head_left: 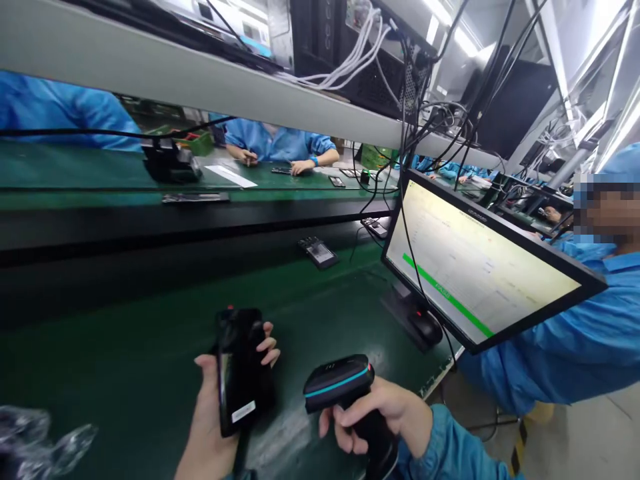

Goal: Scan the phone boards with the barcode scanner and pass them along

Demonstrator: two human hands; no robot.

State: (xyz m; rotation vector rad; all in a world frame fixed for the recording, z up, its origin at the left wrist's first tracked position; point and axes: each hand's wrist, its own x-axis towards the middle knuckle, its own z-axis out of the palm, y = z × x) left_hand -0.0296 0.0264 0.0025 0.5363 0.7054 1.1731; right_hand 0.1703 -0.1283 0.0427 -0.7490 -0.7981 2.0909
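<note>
In my left hand [213, 413] is a black handheld device [243, 373], shaped like a thick phone, with a small white label near its lower end. The thumb lies along one side and the fingertips curl round the other. My right hand [383, 413] grips a black barcode scanner [340, 380] with a blue stripe by its handle, fingers wrapped round the trigger area. The scanner's head points left, towards the device, and the two are apart. Both are held above the green bench top [150, 333].
A monitor [485, 260] showing a green PASS bar stands at right. An opened device [319, 253] lies farther back. Clear plastic wrapping [40, 440] is at lower left. Cables [410, 133] hang from the shelf [200, 80]. Co-workers in blue sit opposite and at right.
</note>
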